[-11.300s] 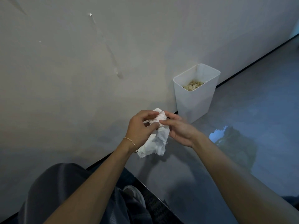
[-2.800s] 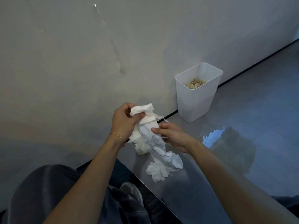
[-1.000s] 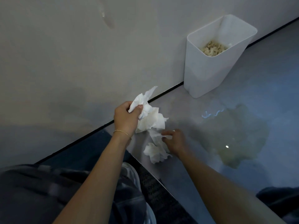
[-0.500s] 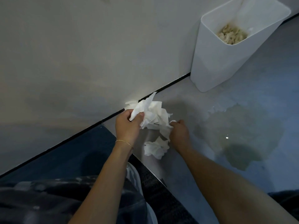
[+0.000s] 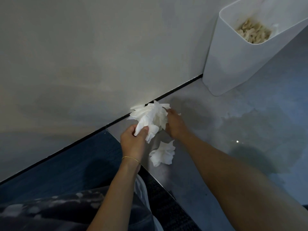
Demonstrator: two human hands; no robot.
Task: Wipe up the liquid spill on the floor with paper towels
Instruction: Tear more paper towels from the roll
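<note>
Both my left hand (image 5: 133,140) and right hand (image 5: 175,124) grip the paper towels (image 5: 150,119) by the wall, the spill (image 5: 260,139) lying rightward, nearer my right hand.

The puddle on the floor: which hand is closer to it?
Right. The right hand is beside the puddle's near edge, gripping the paper towels; the left hand holds them farther away.
</note>
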